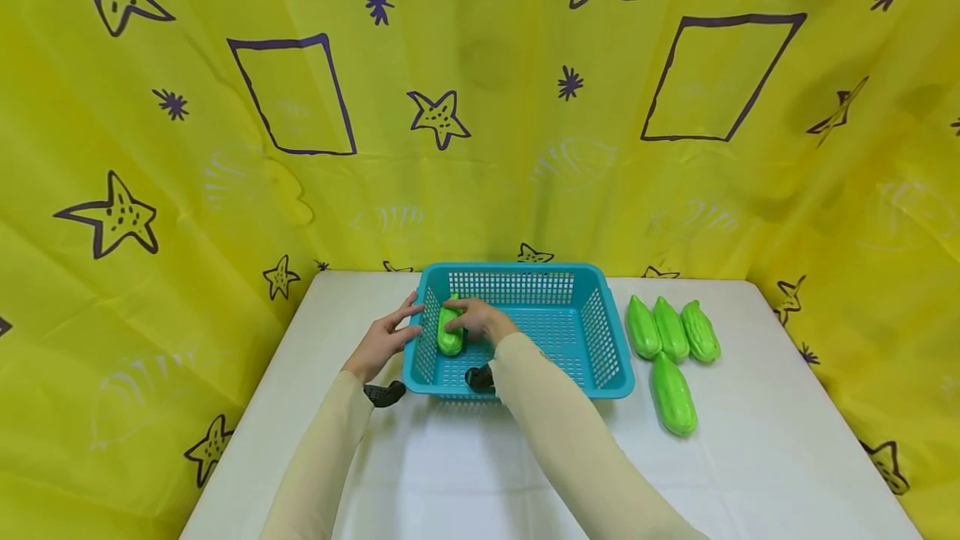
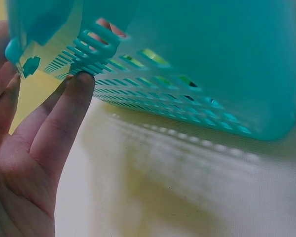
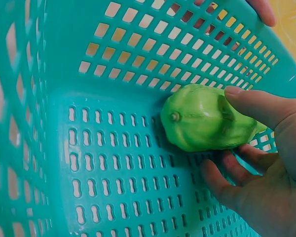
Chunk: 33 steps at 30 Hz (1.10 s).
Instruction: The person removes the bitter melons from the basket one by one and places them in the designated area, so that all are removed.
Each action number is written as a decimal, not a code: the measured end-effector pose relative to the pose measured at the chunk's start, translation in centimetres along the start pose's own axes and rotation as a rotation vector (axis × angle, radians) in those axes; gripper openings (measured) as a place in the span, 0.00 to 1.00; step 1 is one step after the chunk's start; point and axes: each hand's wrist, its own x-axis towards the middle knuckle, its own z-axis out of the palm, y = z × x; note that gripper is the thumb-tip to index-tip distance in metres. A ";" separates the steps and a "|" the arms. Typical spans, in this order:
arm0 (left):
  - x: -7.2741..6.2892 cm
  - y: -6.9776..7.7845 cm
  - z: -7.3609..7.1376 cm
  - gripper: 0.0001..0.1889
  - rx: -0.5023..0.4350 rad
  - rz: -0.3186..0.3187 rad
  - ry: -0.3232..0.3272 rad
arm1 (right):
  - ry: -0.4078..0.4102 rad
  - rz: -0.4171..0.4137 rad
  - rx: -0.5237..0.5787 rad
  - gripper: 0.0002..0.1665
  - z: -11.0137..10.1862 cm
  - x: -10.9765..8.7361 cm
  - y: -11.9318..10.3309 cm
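A bright green bitter melon point(image 3: 200, 121) lies inside the blue plastic basket point(image 1: 517, 390), along its left wall. My right hand point(image 1: 480, 322) reaches into the basket and holds this melon, with the thumb on one side and curled fingers on the other in the right wrist view. The melon's stem end faces the right wrist camera. At the basket's left side is my left hand point(image 1: 378, 346), its fingers spread and fairly straight. In the left wrist view, a fingertip point(image 2: 83, 81) touches the slotted outer wall; the others are by the rim.
Right of the basket, several more bitter melons lie on the white table: a row of three with one melon point(image 1: 673, 397) in front. Behind and beside the table hangs a yellow curtain point(image 1: 480, 190) with stars. Dark wrist devices point(image 1: 384, 394) sit at both cuffs.
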 end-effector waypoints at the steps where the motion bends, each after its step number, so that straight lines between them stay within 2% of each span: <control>1: -0.1 0.1 0.0 0.28 0.004 0.004 0.000 | -0.004 -0.001 0.001 0.35 0.0 0.0 0.0; 2: -0.1 0.2 0.0 0.28 0.003 0.005 0.000 | -0.005 -0.001 0.004 0.35 0.0 0.0 0.0; 9: 1.0 -2.3 -0.5 0.29 0.033 0.016 0.031 | 0.044 0.004 -0.010 0.33 0.0 0.4 0.2; 15: 1.1 -2.2 -0.4 0.30 0.022 0.016 0.034 | 0.075 -0.013 -0.011 0.30 -0.3 0.3 0.4; 21: 1.1 -2.4 -0.4 0.29 0.011 0.013 0.035 | 0.070 -0.018 -0.048 0.29 -0.6 0.0 0.7; 33: 1.3 -2.4 -0.4 0.28 0.007 -0.021 0.026 | 0.071 -0.040 -0.045 0.27 -1.1 -0.3 1.0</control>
